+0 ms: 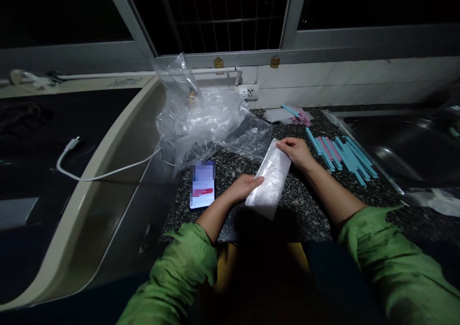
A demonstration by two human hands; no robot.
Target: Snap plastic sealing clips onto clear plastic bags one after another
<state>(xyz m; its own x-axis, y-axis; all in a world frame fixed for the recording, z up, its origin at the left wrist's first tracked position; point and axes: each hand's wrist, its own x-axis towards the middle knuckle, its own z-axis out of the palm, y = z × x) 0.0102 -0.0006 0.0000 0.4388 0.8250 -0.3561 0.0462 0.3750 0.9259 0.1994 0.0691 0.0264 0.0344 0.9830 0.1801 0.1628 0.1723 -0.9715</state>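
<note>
A stack of flat clear plastic bags (269,186) lies slantwise between my hands, over the speckled counter (230,219). My left hand (247,187) grips its left edge, the thumb resting on top. At the far right corner, my right hand (295,151) pinches the plastic between thumb and fingers. Right of that hand, several light blue strips (348,155) and a few pink strips (327,150) lie loosely side by side. Behind them is a small plastic packet (282,115) beside a cluster of pink pieces (302,118).
A crumpled large clear bag (204,119) covers the back left of the counter. Nearby lies a lit phone (202,186). A white cable (108,175) trails over the appliance at left. A wall socket (251,92) is behind; a metal sink (406,157) is at right.
</note>
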